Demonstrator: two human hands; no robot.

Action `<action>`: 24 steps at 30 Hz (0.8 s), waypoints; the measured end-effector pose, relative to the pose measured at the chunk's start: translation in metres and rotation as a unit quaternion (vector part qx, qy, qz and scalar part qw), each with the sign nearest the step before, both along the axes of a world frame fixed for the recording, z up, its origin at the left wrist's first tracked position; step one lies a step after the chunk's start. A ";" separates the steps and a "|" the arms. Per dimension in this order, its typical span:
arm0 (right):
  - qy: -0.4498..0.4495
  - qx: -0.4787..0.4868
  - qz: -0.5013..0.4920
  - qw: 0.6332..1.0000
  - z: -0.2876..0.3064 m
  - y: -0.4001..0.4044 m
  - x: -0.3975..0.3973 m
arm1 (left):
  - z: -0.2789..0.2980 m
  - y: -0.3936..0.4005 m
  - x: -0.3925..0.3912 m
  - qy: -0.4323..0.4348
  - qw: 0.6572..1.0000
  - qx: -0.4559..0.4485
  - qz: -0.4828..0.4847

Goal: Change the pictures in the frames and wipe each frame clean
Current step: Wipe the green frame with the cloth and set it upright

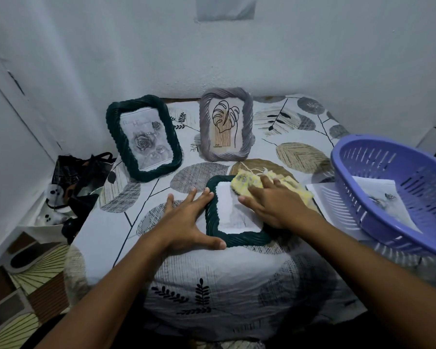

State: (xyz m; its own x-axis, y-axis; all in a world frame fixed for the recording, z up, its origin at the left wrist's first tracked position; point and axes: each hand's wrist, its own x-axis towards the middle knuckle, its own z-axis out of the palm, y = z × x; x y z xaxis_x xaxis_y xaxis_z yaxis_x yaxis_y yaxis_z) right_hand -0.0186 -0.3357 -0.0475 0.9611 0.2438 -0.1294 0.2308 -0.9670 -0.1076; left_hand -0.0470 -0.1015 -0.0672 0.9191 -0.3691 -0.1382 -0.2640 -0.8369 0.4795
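Note:
A dark green frame (pixel 213 222) lies flat on the table in front of me, a pale picture behind its glass. My left hand (pixel 189 220) rests spread against the frame's left edge, thumb at its lower rim. A yellow cloth (pixel 247 181) covers the frame's upper right corner, and my right hand (pixel 272 200) presses flat on it. Behind stand two upright frames: a dark green frame (pixel 116 137) with a rose picture and a grey frame (pixel 204 132) with a leaf drawing.
A purple plastic basket (pixel 378 217) sits tilted at the right, holding printed pictures (pixel 380 195). The table wears a leaf-patterned cloth (pixel 212 278). White walls close off the back and left. A black bag (pixel 83 172) and clutter lie on the floor at the left.

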 end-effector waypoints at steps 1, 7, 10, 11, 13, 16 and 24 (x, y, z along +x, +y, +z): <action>-0.005 0.001 -0.009 1.000 -0.002 0.004 0.008 | 0.000 0.000 0.000 0.001 1.000 0.000 -0.002; -0.019 0.033 -0.025 0.999 -0.004 0.007 0.000 | -0.001 0.000 0.001 -0.003 1.000 0.006 -0.002; -0.015 0.037 -0.027 0.999 -0.003 0.006 -0.019 | -0.002 0.000 0.001 -0.008 1.000 0.007 -0.001; -0.016 0.033 -0.032 0.999 -0.004 0.007 -0.022 | -0.002 0.000 0.001 -0.006 1.000 0.006 0.000; -0.018 0.031 -0.048 0.998 -0.004 0.010 -0.019 | -0.002 0.000 0.002 -0.002 1.000 0.000 0.000; -0.023 0.018 -0.069 0.997 -0.003 0.023 -0.002 | -0.001 0.000 0.002 0.001 1.000 -0.004 0.000; -0.049 0.044 -0.035 0.997 -0.009 0.040 0.019 | -0.003 0.000 0.003 -0.001 1.000 -0.009 -0.003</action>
State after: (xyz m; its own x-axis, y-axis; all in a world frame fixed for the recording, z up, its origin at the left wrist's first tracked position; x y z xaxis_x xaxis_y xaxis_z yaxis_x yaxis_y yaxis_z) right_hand 0.0009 -0.2956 -0.0567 0.9830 0.1828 -0.0154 0.1774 -0.9686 -0.1739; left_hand -0.0441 -0.1011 -0.0705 0.9174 -0.3765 -0.1291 -0.2696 -0.8265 0.4943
